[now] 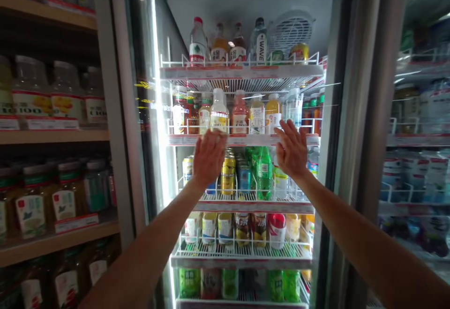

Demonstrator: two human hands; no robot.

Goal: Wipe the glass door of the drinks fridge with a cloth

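Both my arms reach forward into the lit drinks cooler. My left hand (pixel 210 156) is raised at the edge of the second shelf, its fingers stretched out and slightly blurred. It overlaps the bottom of a white-capped bottle (pixel 219 107); whether it touches the bottle, I cannot tell. To the right, my right hand (pixel 291 150) has its fingers spread, with nothing in it. Just behind its fingertips stand an orange juice bottle (pixel 273 107) and a clear bottle (pixel 293 105). A pink drink bottle (pixel 240 111) stands between the two hands.
Wire-fronted shelves hold bottles above, with a gold can (pixel 228 173) and green soda bottle (pixel 263 170) below. A bright light strip (pixel 160 112) runs down the left side. Wooden shelves (pixel 52 136) with jars flank the cooler; a metal frame (pixel 362 112) stands right.
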